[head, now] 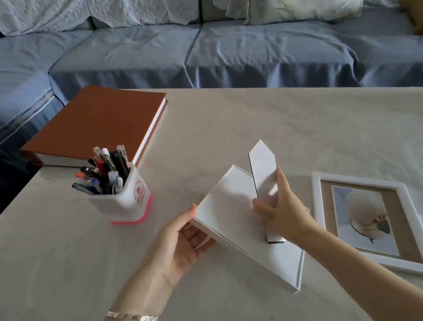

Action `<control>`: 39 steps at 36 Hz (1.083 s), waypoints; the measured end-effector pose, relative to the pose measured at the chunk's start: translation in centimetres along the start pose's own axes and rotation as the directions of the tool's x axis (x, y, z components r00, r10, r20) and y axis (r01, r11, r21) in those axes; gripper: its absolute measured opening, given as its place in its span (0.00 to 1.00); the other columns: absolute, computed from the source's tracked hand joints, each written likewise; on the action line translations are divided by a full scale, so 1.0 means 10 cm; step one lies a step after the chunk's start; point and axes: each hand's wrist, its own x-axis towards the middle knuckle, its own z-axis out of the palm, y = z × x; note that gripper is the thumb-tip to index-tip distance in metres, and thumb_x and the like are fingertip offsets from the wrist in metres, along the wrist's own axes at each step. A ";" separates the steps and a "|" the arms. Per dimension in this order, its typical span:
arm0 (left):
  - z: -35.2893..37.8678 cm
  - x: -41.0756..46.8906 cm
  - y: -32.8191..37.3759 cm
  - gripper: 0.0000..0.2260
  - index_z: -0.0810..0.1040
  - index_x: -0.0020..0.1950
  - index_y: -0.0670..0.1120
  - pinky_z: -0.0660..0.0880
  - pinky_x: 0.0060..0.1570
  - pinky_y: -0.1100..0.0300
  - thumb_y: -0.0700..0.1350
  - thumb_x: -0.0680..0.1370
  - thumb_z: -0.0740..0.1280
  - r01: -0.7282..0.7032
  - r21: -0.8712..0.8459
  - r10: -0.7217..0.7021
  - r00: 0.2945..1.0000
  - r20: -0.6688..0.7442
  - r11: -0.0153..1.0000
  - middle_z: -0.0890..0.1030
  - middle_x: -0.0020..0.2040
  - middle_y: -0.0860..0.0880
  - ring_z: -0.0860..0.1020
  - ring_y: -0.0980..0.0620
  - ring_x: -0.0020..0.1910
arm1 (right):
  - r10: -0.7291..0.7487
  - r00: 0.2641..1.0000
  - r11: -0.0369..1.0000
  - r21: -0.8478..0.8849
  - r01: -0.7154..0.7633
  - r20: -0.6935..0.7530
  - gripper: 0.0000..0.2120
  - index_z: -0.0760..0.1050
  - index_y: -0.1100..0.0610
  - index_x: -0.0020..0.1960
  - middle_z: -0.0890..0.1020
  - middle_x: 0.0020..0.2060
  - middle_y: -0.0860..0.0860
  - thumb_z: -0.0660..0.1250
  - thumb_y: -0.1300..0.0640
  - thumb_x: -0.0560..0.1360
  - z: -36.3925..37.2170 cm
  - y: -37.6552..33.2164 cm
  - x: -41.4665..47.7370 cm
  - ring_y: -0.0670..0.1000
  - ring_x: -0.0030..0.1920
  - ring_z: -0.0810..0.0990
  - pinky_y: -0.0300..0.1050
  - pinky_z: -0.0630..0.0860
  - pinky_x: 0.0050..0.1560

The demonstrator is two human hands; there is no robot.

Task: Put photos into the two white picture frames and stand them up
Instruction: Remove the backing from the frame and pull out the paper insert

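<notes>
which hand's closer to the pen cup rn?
Left. Left hand grips the held frame beside the pen cup; right hand pinches the stand, farther right.

We note a matt, faintly creased cloth over the table (pixel 309 133). The back of the white frame (pixel 227 207) is smooth matt board, and its stand strip (pixel 263 169) is dark at the cut edge. The second frame (pixel 418 229) has smooth white moulding and a beige matt mount. The pen holder (pixel 129 199) is smooth plastic, the bracelet (pixel 131 316) shiny metal, and the sofa (pixel 243 47) quilted fabric.
</notes>
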 end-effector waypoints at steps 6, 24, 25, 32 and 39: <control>0.20 -0.03 0.04 0.03 0.79 0.40 0.45 0.79 0.30 0.60 0.41 0.68 0.68 -0.210 -0.034 0.212 0.976 0.048 0.977 0.83 0.33 0.49 0.81 0.54 0.31 | -0.077 0.991 0.997 -0.038 0.073 -0.112 0.29 0.51 0.42 0.71 0.64 0.55 0.53 0.61 0.53 0.77 0.10 -0.12 -0.21 0.47 0.42 0.71 0.24 0.68 0.34; 0.65 -0.17 0.02 0.08 0.81 0.44 0.46 0.77 0.32 0.67 0.34 0.72 0.67 -0.545 0.171 0.547 0.836 0.035 0.821 0.84 0.33 0.52 0.81 0.58 0.32 | -0.412 0.910 0.894 -0.216 0.392 -0.054 0.28 0.60 0.39 0.70 0.60 0.73 0.48 0.64 0.43 0.72 0.03 -0.37 -0.54 0.39 0.73 0.52 0.23 0.51 0.63; 0.65 -0.16 0.02 0.08 0.81 0.44 0.46 0.77 0.33 0.66 0.34 0.72 0.68 -0.538 0.171 0.541 0.840 0.035 0.825 0.84 0.34 0.52 0.81 0.57 0.33 | -0.410 0.910 0.896 -0.213 0.389 -0.065 0.27 0.61 0.39 0.69 0.62 0.72 0.47 0.65 0.43 0.71 0.02 -0.37 -0.54 0.38 0.72 0.53 0.20 0.50 0.60; 0.66 -0.14 0.06 0.05 0.80 0.43 0.42 0.77 0.32 0.64 0.34 0.71 0.68 -0.483 0.108 0.481 0.876 0.048 0.869 0.83 0.33 0.48 0.80 0.53 0.31 | -0.334 0.941 0.938 -0.123 0.325 -0.059 0.26 0.67 0.36 0.64 0.67 0.68 0.41 0.68 0.41 0.68 -0.11 -0.41 -0.51 0.33 0.67 0.60 0.19 0.58 0.57; 0.81 -0.13 0.13 0.07 0.77 0.49 0.40 0.78 0.33 0.63 0.36 0.72 0.68 -0.489 0.052 0.489 0.872 0.025 0.870 0.83 0.31 0.49 0.81 0.53 0.30 | -0.234 0.971 0.969 0.070 0.238 -0.056 0.30 0.70 0.35 0.61 0.73 0.46 0.29 0.60 0.30 0.60 -0.20 -0.52 -0.41 0.26 0.46 0.70 0.21 0.67 0.43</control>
